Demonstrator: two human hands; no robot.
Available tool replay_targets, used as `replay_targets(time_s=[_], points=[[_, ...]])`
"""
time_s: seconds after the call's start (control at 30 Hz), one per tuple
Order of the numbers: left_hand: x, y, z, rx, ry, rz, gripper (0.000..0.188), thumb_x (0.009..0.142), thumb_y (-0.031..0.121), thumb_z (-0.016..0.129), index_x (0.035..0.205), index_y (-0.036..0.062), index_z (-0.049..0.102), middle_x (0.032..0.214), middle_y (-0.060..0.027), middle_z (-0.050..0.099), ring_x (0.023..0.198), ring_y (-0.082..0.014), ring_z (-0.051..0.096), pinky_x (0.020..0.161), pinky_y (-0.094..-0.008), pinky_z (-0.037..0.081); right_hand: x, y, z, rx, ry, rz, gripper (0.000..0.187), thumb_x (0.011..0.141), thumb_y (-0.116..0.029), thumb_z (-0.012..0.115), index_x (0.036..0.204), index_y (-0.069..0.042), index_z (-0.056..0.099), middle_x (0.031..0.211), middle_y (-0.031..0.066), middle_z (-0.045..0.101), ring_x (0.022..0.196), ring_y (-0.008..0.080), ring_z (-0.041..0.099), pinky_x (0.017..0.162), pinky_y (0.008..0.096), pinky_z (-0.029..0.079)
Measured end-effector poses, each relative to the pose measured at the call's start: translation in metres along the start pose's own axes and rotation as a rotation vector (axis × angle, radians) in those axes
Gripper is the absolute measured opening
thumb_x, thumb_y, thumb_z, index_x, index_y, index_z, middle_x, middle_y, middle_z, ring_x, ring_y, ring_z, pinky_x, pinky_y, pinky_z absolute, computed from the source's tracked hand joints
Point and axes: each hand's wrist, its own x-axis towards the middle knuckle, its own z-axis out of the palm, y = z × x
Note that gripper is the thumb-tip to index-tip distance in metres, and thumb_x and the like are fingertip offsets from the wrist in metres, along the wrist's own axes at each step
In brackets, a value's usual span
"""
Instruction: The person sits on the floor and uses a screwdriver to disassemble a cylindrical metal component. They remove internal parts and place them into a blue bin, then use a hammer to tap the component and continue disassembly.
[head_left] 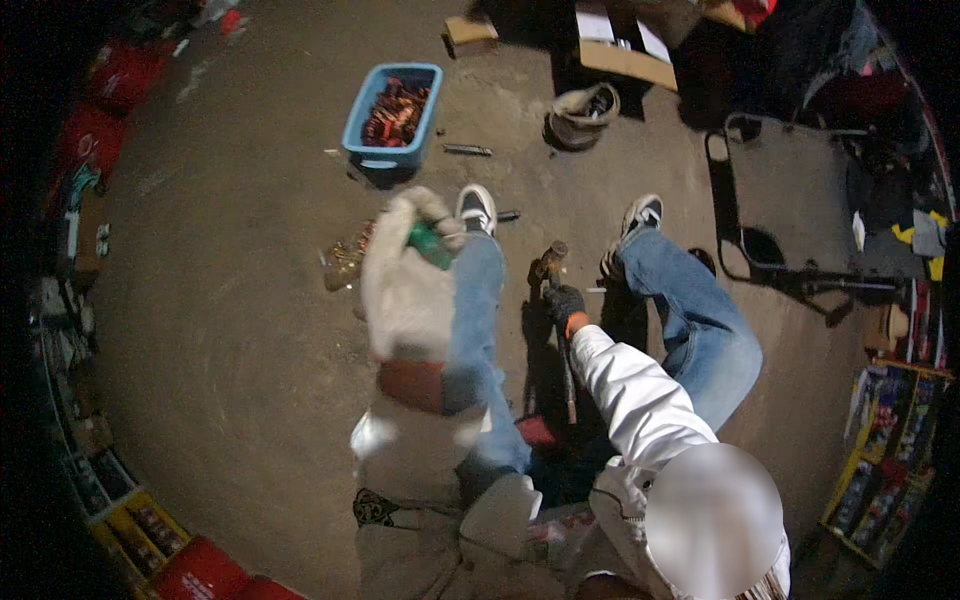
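Observation:
My left hand (410, 235), in a beige glove with a reddish-brown cuff, is raised in front of my left leg and blurred by motion. Its fingers curl around a small green object (430, 246) whose kind I cannot make out. Beside my left hand, a heap of small brass-coloured pieces (345, 262) lies on the floor, partly hidden by the glove. Between my legs, my right hand (567, 305), in a dark glove with an orange cuff, is closed around a long-handled hammer (552, 260) just below its head. The handle (571, 395) points back toward me.
A blue bin (405, 157) of copper-coloured pieces stands ahead. Near it lie a dark metal cylinder (467, 150) and a sack-like container (583, 118). A cardboard box (627, 62) is farther off. To the right is a metal-framed stand (790, 200); shelving (880, 460) edges the right side.

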Motion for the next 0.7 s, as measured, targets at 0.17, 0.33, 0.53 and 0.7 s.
replay_targets(time_s=[0.17,0.33,0.53,0.7], points=[[0.010,0.017,-0.005,0.262,0.108,-0.056,0.021,0.101,0.025,0.041,0.102,0.0065,0.050,0.086,-0.0036,0.048,0.078,-0.0154,0.049,0.065,-0.0322,0.045,0.005,0.013,0.005,-0.077,0.088,-0.070,0.033,0.087,-0.034,0.059,0.091,-0.002,0.065,0.076,0.0156,0.062,0.064,0.0290,0.060,0.060,0.0419,0.047],[0.004,0.016,-0.011,0.115,0.063,-0.009,0.025,0.101,0.021,0.043,0.110,-0.0005,0.052,0.090,-0.0076,0.055,0.080,-0.0162,0.055,0.074,-0.0292,0.048,0.019,-0.046,-0.028,0.831,0.096,0.349,0.038,0.087,-0.039,0.059,0.082,-0.001,0.061,0.072,0.0102,0.059,0.067,0.0283,0.059,0.061,0.0405,0.045],[0.006,0.017,-0.004,0.191,0.065,-0.010,0.027,0.101,0.019,0.043,0.115,-0.0028,0.050,0.092,-0.0079,0.055,0.084,-0.0157,0.054,0.077,-0.0288,0.046,0.000,-0.063,-0.018,0.825,0.112,0.618,0.026,0.084,-0.031,0.062,0.085,-0.006,0.064,0.068,0.0078,0.060,0.059,0.0223,0.057,0.056,0.0381,0.044],[0.000,0.017,-0.004,0.036,0.195,-0.068,0.021,0.100,0.022,0.044,0.106,0.0028,0.049,0.090,-0.0070,0.050,0.082,-0.0177,0.051,0.076,-0.0327,0.045,0.011,-0.044,0.001,0.343,0.110,0.613,0.036,0.087,-0.037,0.056,0.082,-0.003,0.064,0.066,0.0113,0.060,0.058,0.0241,0.055,0.056,0.0413,0.043]])
